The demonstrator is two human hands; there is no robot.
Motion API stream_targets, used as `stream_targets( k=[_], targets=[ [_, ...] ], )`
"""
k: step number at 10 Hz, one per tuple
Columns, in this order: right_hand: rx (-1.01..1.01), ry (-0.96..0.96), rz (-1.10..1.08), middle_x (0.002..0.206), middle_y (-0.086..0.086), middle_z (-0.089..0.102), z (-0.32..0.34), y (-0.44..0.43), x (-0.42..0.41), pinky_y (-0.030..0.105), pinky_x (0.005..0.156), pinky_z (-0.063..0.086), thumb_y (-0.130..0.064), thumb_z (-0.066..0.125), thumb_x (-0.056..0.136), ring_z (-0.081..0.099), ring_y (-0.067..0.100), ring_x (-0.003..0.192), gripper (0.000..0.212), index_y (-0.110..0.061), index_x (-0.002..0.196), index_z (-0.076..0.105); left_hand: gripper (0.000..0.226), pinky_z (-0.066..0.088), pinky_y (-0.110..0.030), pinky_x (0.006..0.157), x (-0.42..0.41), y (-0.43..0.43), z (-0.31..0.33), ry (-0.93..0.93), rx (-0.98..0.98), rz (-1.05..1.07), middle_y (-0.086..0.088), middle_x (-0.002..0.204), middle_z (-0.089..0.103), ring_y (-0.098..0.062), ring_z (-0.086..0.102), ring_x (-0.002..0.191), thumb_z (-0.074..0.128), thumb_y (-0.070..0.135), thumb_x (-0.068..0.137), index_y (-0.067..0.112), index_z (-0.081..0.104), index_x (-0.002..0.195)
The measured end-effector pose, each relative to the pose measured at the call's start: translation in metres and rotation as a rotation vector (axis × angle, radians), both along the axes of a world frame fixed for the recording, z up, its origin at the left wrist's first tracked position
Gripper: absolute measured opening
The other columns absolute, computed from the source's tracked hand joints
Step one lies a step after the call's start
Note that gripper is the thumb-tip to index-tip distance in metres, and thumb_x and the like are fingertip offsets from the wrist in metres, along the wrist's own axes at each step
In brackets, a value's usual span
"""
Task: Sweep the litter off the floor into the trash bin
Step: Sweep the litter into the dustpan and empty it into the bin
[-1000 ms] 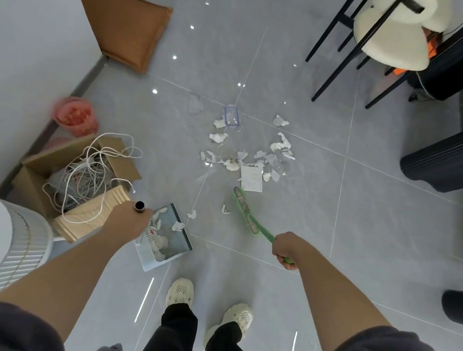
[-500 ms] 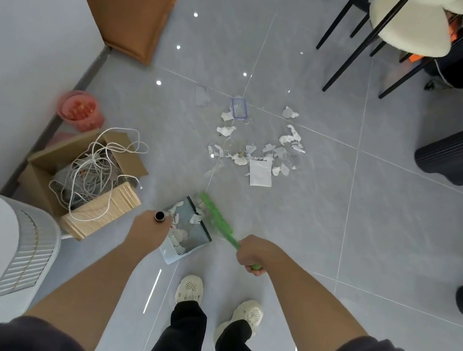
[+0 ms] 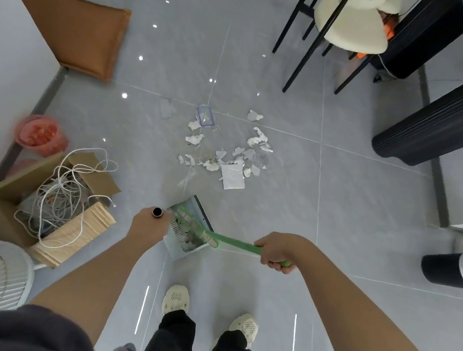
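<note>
L hand [image 3: 149, 224] clamped on dustpan [image 3: 200, 205] handle, R hand [image 3: 276, 250] gripping green broom [image 3: 232, 241]. Few scraps in pan; most paper litter [image 3: 233, 175] lies farther out. Trash bin [image 3: 446, 268] far right, pan not emptied.

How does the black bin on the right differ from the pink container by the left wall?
The black bin is dark and opaque with a white rim; the pink container is translucent. The black bin shows pale scraps inside; the pink container shows red contents. Both are round and open-topped.
</note>
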State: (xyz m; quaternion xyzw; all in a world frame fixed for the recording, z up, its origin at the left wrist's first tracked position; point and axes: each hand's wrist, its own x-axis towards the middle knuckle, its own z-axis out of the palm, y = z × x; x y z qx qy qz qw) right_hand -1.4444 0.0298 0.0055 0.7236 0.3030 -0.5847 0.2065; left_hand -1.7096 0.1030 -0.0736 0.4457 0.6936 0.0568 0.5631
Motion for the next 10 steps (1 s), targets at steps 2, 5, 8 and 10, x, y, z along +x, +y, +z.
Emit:
stream_targets(
  k=[2,5,8,10],
  targets=[
    [0.062,-0.023,-0.264,0.061,0.004,0.04,0.048,-0.048,0.058,0.022,0.049,0.03,0.0,0.042,0.091,0.034,0.013,0.05,0.049,-0.013,0.138,0.047,0.024,0.056,-0.054,0.089,0.085,0.025,0.062,-0.052,0.055,-0.164,-0.02,0.078,0.065,-0.031,0.064,0.074,0.048,0.029,0.077,0.007,0.056,0.074],
    [0.281,0.012,-0.671,0.06,0.005,0.038,0.102,-0.157,0.181,0.022,0.044,0.024,0.002,0.042,0.085,0.029,0.013,0.046,0.051,-0.014,0.133,0.051,0.023,0.059,-0.057,0.08,0.255,0.028,0.111,-0.09,0.201,-0.383,-0.024,0.086,0.068,-0.042,0.071,0.085,0.05,0.032,0.081,0.014,0.054,0.068],
    [0.407,-0.053,-1.01,0.061,0.005,0.041,0.11,-0.269,0.335,0.02,0.042,0.026,-0.003,0.046,0.089,0.032,0.011,0.042,0.061,-0.028,0.144,0.039,0.032,0.059,-0.051,0.077,0.457,-0.018,0.117,-0.118,0.249,-0.472,-0.009,0.052,0.065,-0.032,0.067,0.059,0.047,0.022,0.076,-0.004,0.065,0.083],
    [0.455,-0.138,-1.156,0.061,0.005,0.042,0.118,-0.306,0.432,0.02,0.043,0.028,-0.003,0.044,0.09,0.033,0.012,0.043,0.058,-0.025,0.143,0.04,0.016,0.051,-0.037,0.062,0.58,-0.054,0.13,-0.242,0.272,-0.507,0.0,0.048,0.058,-0.025,0.058,0.054,0.049,0.022,0.073,0.013,0.061,0.067]
  ],
)
